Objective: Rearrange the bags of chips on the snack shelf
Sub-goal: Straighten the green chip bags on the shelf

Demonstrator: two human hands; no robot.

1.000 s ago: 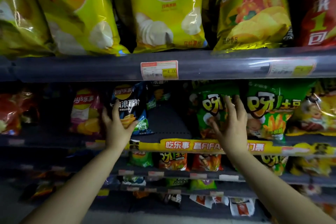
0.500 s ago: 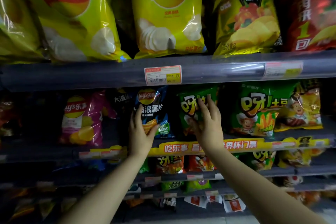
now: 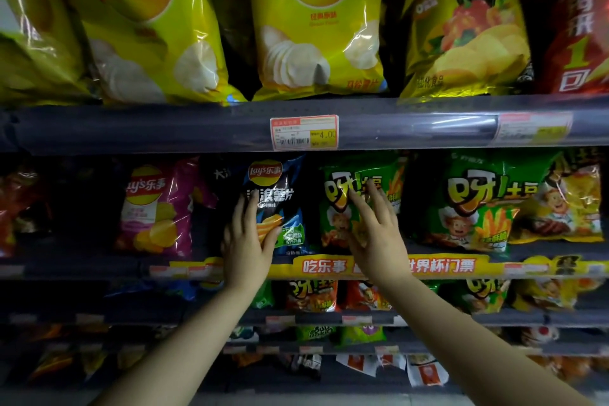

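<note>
Shelving: dim store snack shelves [image 3: 131,128], several tiers; the hands work at the second tier down, behind a yellow promo strip [image 3: 445,265].
Top tier: big yellow bags [image 3: 316,26] stand in a fairly even row, far above the fingertips; judged as needing little.
Green bag, right side: a second green bag [image 3: 474,204] stands well apart from the right hand's fingers, upright and facing out.
Pink bag: a pink bag [image 3: 155,208] stands off beyond the left hand's outer side, with a dark empty stretch between.
Blue bag: the blue bag [image 3: 276,194] stands upright under the left thumb and fingers.
Green bag: the nearer green bag [image 3: 339,208] leans just past the right fingertips, touching them.
Left hand [image 3: 245,241]: fingers spread, cupping the blue bag's left edge and front.
Right hand [image 3: 375,231]: fingers extended and loose, pressed flat on the green bag's front, not closed round it.
Progress: judged partway; these two bags sit side by side, but gaps left and right remain to close.
</note>
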